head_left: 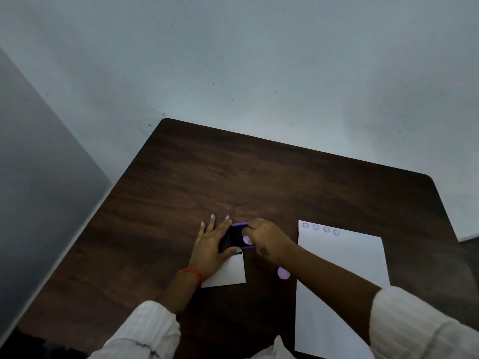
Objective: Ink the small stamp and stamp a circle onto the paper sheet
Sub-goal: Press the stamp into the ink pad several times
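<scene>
Small lilac stamp (pixel 246 239) pressed on purple ink pad (pixel 239 235), white paper sheet (pixel 337 281) bearing four circles

The stamp (pixel 247 239) is almost wholly hidden inside the right hand (pixel 267 240); only a pale lilac patch shows below the curled fingers (pixel 248 230), and whether its face touches the ink pad (pixel 237 237) cannot be told. The left hand (pixel 211 248) covers the pad's left side and the upper corner of a white card (pixel 228 272). The right forearm hides part of a lilac disc (pixel 283 273) and crosses the sheet (pixel 344 257), whose near edge is cut off at the bottom of the view. Four stamped circles (pixel 321 228) are too small to make out their design. A dark mark on the back of the right hand is blurred. The worktop (pixel 207 172) runs out of view at the bottom.
</scene>
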A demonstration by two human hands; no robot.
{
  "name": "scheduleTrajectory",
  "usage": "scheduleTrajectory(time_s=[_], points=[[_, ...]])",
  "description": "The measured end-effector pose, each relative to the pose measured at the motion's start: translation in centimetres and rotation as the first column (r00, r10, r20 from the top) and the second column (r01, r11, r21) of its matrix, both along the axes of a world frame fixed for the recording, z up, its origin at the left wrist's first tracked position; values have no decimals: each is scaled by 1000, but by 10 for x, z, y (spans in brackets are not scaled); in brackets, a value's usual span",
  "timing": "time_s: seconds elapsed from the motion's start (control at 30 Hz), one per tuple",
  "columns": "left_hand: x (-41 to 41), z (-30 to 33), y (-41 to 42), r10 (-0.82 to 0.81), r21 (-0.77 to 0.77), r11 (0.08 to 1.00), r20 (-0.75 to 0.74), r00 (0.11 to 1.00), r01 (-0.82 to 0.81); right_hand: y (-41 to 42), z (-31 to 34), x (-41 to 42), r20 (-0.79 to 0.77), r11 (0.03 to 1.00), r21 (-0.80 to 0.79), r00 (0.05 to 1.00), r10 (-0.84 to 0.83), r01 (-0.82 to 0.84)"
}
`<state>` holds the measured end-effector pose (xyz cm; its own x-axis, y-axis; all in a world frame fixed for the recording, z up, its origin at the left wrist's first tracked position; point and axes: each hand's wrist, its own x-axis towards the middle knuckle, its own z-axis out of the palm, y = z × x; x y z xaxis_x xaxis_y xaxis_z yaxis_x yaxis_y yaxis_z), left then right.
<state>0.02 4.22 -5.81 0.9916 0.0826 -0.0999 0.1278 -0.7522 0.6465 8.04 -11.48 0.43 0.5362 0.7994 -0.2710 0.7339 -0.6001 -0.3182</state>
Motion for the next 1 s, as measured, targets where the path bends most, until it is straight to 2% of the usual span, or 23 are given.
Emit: scheduleTrajectory(time_s=[0.1, 0.3, 0.43, 0.5, 0.6, 0.67, 0.83, 1.0], points=[[0, 0, 0, 3, 1, 1000, 9, 1000, -3, 7, -6, -11, -50, 975, 80, 977, -205, 209], [1, -2, 0, 5, -4, 1000, -5, 1000, -5, 9, -11, -15, 50, 992, 15, 990, -129, 128], [1, -2, 0, 13, -4, 1000, -7, 1000, -13, 15, -7, -20, 29, 968, 60, 969, -244, 242], [1, -1, 0, 6, 6, 1000, -4, 1000, -6, 12, -6, -17, 17, 976, 72, 978, -209, 208], [1, -2, 0, 5, 3, 1000, -9, 1000, -5, 7, -3, -8, 40, 998, 38, 998, -46, 45], [2, -2, 0, 10, -8, 1000, -4, 1000, -10, 8, -3, -5, 48, 999, 33, 999, -14, 13], [2, -3, -1, 14, -6, 1000, -4, 1000, -14, 14, -11, -14, 13, 965, 136, 974, -228, 224], [1, 0, -1, 15, -6, 1000, -13, 1000, -15, 17, -14, -13, -93, 935, 117, 941, -326, 335]])
